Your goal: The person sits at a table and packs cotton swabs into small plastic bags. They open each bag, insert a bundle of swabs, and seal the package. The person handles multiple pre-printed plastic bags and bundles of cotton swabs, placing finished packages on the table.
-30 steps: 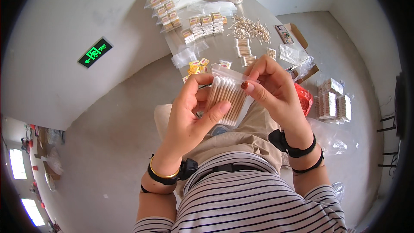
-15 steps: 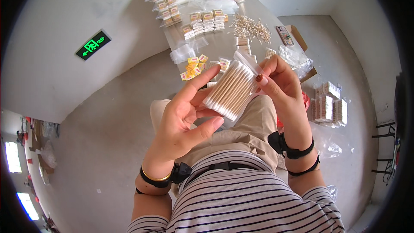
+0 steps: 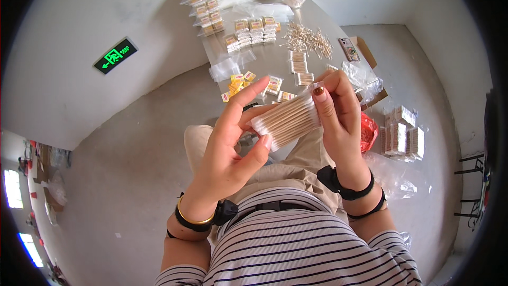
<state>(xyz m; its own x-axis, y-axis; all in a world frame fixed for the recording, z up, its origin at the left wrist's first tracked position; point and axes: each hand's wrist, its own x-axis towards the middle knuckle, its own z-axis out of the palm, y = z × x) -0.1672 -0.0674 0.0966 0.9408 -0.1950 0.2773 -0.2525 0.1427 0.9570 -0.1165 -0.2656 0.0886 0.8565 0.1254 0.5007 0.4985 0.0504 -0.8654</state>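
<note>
A clear plastic packet of wooden cotton swabs (image 3: pixel 288 122) lies almost level between both my hands, above my lap. My left hand (image 3: pixel 230 145) pinches its left end between thumb and fingers. My right hand (image 3: pixel 338 114) grips the right end, fingertips on the packet's top corner. Below the packet are my beige trousers and striped shirt.
A grey table (image 3: pixel 275 55) in front carries rows of filled swab packets (image 3: pixel 254 29), a loose heap of swabs (image 3: pixel 309 39), small yellow labels (image 3: pixel 238 80), empty clear bags (image 3: pixel 227 66) and a phone (image 3: pixel 349 49). A red bag (image 3: pixel 368 132) and stacked packets (image 3: pixel 402 135) lie on the floor to the right.
The swab packet has turned from upright to nearly level and spread flat between my hands. My left fingers have stretched out along its left end.
</note>
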